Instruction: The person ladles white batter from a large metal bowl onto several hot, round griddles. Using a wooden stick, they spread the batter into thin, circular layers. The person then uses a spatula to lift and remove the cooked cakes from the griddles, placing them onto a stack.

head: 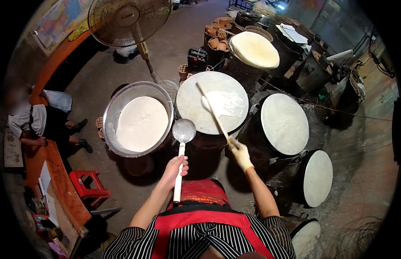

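Observation:
My bare left hand [175, 170] grips the white handle of a metal ladle [184, 130]. The ladle's bowl hangs between a wide metal basin [110, 137] and a round griddle [192, 100]. Pale batter [142, 124] fills much of the basin. In a cream work glove, my right hand [240, 154] holds a thin wooden stick [214, 112] slanting across the griddle. A pale round shape at the stick's middle is partly hidden behind it. Wet, shiny batter [231, 100] covers part of the griddle's whitish top.
More whitish round griddle tops [284, 124] curve along my right. Beyond stands a stack of round flatbreads [254, 50], near perforated clay-coloured briquettes [221, 32]. A pedestal fan [127, 19] rises ahead. Leftward are a red plastic stool [89, 189] and a seated person [38, 118]. A thin cord crosses at right.

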Action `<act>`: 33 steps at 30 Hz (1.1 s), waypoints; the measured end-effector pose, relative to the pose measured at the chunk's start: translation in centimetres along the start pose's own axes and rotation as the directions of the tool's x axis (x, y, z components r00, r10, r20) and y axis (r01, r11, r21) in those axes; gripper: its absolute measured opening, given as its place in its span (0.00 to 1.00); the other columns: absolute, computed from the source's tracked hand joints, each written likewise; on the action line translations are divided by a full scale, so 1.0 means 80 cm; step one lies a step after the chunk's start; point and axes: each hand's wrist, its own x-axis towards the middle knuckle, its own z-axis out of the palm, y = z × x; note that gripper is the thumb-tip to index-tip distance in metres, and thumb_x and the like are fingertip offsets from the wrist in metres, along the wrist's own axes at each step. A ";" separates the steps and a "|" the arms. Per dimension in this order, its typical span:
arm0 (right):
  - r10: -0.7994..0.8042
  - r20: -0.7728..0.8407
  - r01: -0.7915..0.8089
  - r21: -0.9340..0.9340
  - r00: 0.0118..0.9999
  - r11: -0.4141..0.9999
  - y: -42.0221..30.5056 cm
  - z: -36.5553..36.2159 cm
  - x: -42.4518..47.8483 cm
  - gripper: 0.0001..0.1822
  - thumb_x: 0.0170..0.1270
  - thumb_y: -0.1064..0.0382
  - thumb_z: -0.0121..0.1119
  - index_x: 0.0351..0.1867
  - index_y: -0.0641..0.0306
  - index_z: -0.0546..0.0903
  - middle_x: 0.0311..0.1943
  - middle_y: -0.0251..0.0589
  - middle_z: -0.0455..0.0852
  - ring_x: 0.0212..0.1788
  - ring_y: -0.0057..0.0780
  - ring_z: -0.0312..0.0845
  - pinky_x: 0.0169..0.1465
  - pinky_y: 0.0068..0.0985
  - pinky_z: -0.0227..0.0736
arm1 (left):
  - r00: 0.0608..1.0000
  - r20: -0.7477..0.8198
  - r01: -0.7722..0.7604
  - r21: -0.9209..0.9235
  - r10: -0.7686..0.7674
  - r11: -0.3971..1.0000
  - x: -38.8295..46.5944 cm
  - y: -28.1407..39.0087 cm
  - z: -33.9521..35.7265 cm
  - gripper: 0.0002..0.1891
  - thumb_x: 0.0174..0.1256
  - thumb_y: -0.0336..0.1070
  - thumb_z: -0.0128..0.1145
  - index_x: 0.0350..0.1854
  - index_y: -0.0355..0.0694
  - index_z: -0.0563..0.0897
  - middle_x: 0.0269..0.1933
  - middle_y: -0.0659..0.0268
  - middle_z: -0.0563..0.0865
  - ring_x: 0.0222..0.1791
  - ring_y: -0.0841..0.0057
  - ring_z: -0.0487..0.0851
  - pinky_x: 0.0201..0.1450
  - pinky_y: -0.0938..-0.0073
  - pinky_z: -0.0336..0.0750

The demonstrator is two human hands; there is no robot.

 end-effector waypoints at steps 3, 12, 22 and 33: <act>0.140 0.066 -0.146 0.109 0.988 0.983 -0.023 -0.020 -0.069 0.19 0.64 0.66 0.54 0.56 0.68 0.75 0.52 0.41 0.81 0.54 0.23 0.74 0.58 0.18 0.63 | 0.998 -0.036 -0.046 0.083 0.049 0.996 0.043 0.017 0.006 0.08 0.70 0.37 0.47 0.39 0.37 0.70 0.25 0.72 0.69 0.20 0.87 0.66 0.17 0.88 0.60; 0.031 -0.068 -0.011 0.281 0.997 0.960 0.016 0.052 -0.098 0.17 0.64 0.69 0.54 0.54 0.71 0.76 0.55 0.40 0.78 0.58 0.23 0.69 0.62 0.19 0.58 | 0.955 -0.256 -0.056 0.336 0.148 0.940 0.192 0.001 0.071 0.04 0.62 0.26 0.46 0.33 0.33 0.65 0.23 0.66 0.68 0.16 0.79 0.68 0.14 0.79 0.66; 0.257 -0.295 -0.155 0.326 0.920 0.933 -0.050 -0.013 -0.050 0.15 0.63 0.57 0.58 0.47 0.63 0.81 0.29 0.33 0.80 0.27 0.19 0.72 0.32 0.19 0.69 | 0.932 0.271 0.311 -0.254 -0.241 0.916 0.064 0.107 0.041 0.05 0.70 0.32 0.44 0.35 0.36 0.67 0.23 0.71 0.66 0.15 0.90 0.60 0.10 0.93 0.54; 0.061 -0.364 -0.064 0.002 0.930 0.998 -0.067 0.056 -0.040 0.17 0.65 0.66 0.51 0.53 0.67 0.76 0.48 0.49 0.82 0.51 0.27 0.78 0.53 0.21 0.69 | 0.990 -0.062 0.130 0.089 -0.125 0.988 -0.005 0.093 -0.117 0.05 0.67 0.30 0.47 0.35 0.39 0.65 0.24 0.68 0.71 0.13 0.89 0.62 0.11 0.89 0.55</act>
